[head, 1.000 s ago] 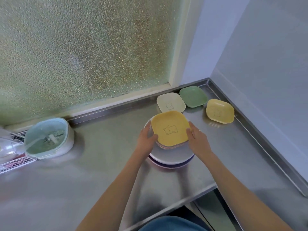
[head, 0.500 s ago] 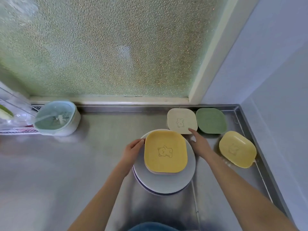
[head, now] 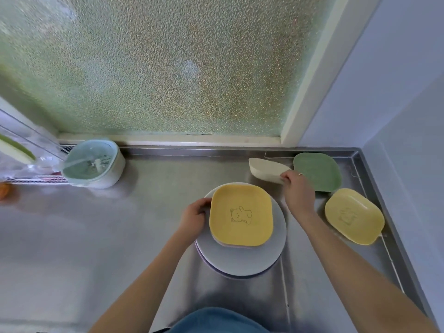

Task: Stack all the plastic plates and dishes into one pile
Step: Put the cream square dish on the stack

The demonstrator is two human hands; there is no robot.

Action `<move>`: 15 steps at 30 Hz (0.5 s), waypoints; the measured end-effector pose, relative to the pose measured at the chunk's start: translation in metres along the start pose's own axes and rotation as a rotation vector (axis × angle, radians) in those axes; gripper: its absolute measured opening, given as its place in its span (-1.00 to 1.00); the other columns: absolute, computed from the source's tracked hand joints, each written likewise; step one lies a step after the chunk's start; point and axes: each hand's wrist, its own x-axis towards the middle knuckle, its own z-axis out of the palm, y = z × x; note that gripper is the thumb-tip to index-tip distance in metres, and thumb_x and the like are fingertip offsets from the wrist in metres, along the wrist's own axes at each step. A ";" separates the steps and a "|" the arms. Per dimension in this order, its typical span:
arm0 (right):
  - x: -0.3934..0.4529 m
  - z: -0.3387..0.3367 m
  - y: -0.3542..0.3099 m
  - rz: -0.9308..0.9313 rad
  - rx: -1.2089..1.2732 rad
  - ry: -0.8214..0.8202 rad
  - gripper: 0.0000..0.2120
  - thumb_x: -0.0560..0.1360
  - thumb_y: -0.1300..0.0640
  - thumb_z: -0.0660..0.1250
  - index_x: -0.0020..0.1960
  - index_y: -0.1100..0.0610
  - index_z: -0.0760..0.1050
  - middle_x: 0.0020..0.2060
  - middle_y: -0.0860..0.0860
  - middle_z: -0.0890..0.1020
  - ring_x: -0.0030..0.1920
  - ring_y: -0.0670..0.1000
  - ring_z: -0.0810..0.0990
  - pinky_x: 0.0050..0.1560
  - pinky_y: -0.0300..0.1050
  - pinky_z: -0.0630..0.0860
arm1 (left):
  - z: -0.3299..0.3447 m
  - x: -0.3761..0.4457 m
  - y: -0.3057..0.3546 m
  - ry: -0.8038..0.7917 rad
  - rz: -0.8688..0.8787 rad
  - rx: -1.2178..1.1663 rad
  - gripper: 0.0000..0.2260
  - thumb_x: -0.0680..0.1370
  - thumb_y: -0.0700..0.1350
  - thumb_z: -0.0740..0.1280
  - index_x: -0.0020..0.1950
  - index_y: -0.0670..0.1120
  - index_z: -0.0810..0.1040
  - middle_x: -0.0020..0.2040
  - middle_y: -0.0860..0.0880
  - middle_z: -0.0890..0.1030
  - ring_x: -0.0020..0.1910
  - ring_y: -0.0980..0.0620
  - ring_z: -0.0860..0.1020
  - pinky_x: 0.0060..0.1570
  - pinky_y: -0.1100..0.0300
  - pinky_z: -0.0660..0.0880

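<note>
A pile stands in the middle of the steel counter: round grey plates [head: 252,263] at the bottom and an orange-yellow square dish with a bear drawing [head: 241,221] on top. My left hand [head: 194,218] holds the pile's left edge, fingers curled at the rim. My right hand [head: 298,193] pinches the near edge of a cream dish [head: 266,169] and tilts it up off the counter. A green dish [head: 317,170] lies flat in the back right corner. A pale yellow dish [head: 353,216] lies to the right of the pile.
The counter's raised steel rim [head: 374,183] runs along the right side and the back. A pale green lidded container [head: 92,163] sits at the back left beside a wire rack [head: 36,179]. A frosted window fills the wall behind.
My right hand left the pile, reached back to the cream dish, took its near edge and tipped it up. My left hand stayed at the pile's left edge.
</note>
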 end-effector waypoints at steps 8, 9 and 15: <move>-0.081 -0.038 -0.061 -0.176 0.103 0.254 -0.91 0.47 0.25 0.34 -0.12 0.10 0.59 -0.19 -0.04 0.63 -0.22 -0.02 0.56 -0.38 -0.22 0.39 | -0.001 -0.007 0.002 0.004 0.049 0.006 -0.53 0.48 -0.46 0.03 0.19 -0.15 0.57 0.00 -0.04 0.59 0.04 -0.02 0.52 0.10 0.19 0.42; -0.095 -0.039 -0.065 -0.219 0.101 0.273 -0.91 0.45 0.25 0.35 -0.13 0.10 0.60 -0.20 -0.05 0.63 -0.21 -0.05 0.55 -0.37 -0.27 0.40 | -0.002 -0.009 0.003 -0.002 0.047 0.007 -0.53 0.48 -0.46 0.02 0.19 -0.15 0.57 0.01 -0.04 0.59 0.04 -0.01 0.51 0.09 0.21 0.40; -0.150 -0.027 -0.059 -0.433 -0.025 0.171 -0.82 0.39 0.28 0.34 -0.08 0.10 0.65 -0.21 -0.05 0.65 -0.20 -0.05 0.56 -0.38 -0.33 0.45 | -0.006 -0.012 0.016 -0.017 -0.019 -0.083 -0.61 0.54 -0.40 0.06 0.20 -0.16 0.57 0.06 -0.03 0.57 0.05 0.01 0.48 0.13 0.17 0.39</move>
